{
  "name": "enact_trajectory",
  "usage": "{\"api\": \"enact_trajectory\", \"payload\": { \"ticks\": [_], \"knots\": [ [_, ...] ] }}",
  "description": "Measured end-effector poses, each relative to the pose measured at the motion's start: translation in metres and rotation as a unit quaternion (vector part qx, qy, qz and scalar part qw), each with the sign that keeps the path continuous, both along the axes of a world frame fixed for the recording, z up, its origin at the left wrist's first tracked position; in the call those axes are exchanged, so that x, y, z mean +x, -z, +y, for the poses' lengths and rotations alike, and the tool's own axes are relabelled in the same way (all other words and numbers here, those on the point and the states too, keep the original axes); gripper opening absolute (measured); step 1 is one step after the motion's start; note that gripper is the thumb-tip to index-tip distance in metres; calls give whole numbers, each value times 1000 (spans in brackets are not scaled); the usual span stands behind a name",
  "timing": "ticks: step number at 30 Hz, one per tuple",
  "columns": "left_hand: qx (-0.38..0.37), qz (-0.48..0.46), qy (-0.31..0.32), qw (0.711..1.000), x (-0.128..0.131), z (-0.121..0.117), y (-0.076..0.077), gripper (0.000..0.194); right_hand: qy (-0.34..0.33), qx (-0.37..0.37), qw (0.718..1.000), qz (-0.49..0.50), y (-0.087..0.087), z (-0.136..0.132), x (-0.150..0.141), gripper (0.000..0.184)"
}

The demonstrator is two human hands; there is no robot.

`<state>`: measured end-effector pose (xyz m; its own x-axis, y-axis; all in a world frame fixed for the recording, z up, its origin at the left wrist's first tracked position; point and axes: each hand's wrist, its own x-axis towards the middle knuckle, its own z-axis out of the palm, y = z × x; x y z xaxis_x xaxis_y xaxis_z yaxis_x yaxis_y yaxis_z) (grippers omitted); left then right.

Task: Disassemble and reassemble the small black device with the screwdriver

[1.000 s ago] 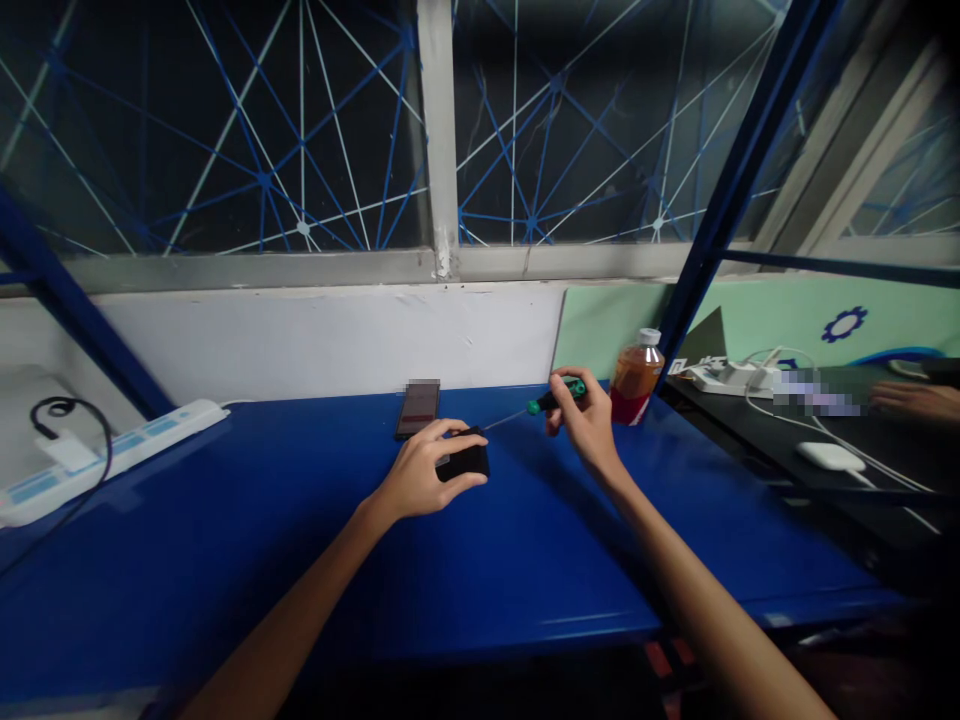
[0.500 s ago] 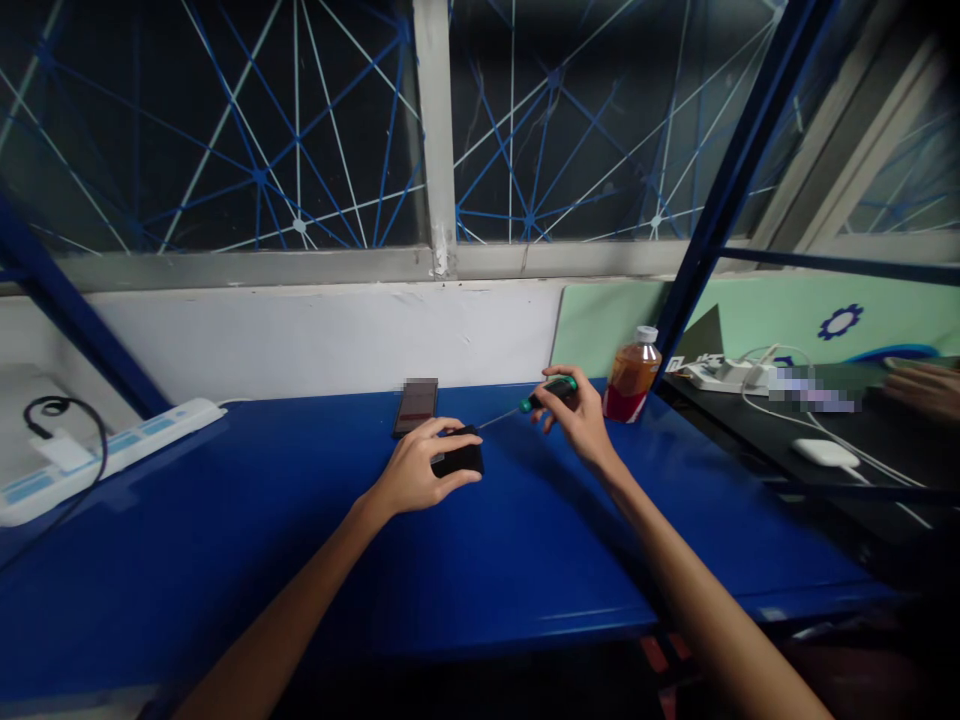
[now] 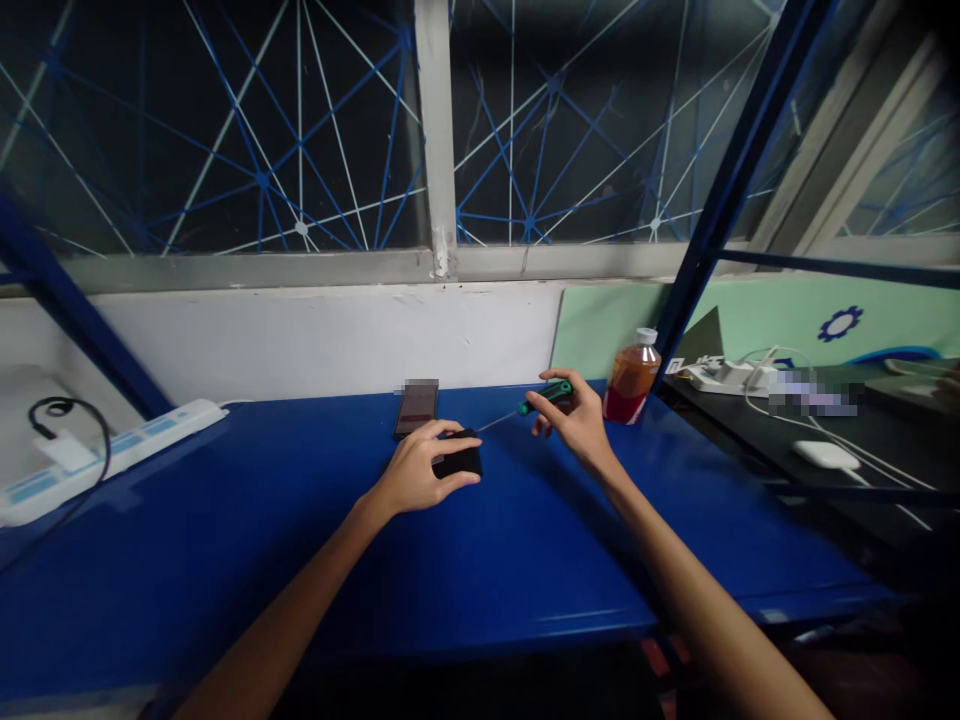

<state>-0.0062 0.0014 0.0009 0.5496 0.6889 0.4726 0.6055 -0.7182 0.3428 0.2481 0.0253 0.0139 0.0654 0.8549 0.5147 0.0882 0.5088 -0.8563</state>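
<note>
My left hand [image 3: 424, 468] is closed around a small black box-like object [image 3: 463, 460] on the blue table [image 3: 300, 560], thumb on its near side and fingers over its far side. In my right hand [image 3: 577, 415] is a screwdriver [image 3: 546, 396] with a green and black handle, pinched between thumb and fingers. Its thin shaft points left and down to the far right corner of the black object; whether the tip sits in a screw is too small to tell. Just behind my left hand lies a dark phone [image 3: 418, 408].
A bottle of orange-brown drink [image 3: 634, 375] stands close behind my right hand. On the left lies a white power strip [image 3: 120, 455] with a black cable. The black desk [image 3: 750, 440] at right holds cables and a white adapter [image 3: 825, 456]. Blue frame posts rise on both sides.
The screwdriver handle has turned a little in my right hand and shifted slightly left. My left hand and the black object stay nearly in place. Another person's hand at far right has mostly withdrawn.
</note>
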Motion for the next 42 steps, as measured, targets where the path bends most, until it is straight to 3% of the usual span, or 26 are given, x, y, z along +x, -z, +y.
{"api": "enact_trajectory", "payload": {
  "ticks": [7,16,24,29,42],
  "knots": [
    [-6,-7,-1,1000,-2,3,0,41,69,18,996,-50,4,-2,-2,38],
    [-6,-24,-12,1000,-5,7,1,55,-24,-18,999,-29,2,0,-4,47],
    [-7,-1,-25,1000,-8,11,5,66,62,-20,997,-38,8,5,-2,41],
    [-20,65,-47,997,-10,14,12,66,111,-8,986,-128,14,6,-1,33],
    [-23,113,-56,992,-6,12,13,68,111,-13,973,-202,24,6,-11,25]
  ]
}}
